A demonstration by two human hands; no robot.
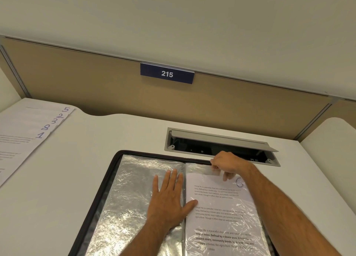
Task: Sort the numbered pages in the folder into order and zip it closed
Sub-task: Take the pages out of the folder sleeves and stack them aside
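Left hand [169, 196] flat, fingers straight, pressing the black zip-edged folder's [107, 178] crinkled clear sleeve [125, 188] | right hand [225, 164] pinching the printed white page marked 6 [217, 201] at its top | loose numbered pages [28, 128] fanned far left on the white desk [96, 140]

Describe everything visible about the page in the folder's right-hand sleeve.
The printed page is white, with three blocks of text and a blue handwritten number, partly hidden, at its top right corner. It lies partway in a crinkled clear sleeve. The right hand pinches at its top edge; the left hand's thumb rests on its left edge.
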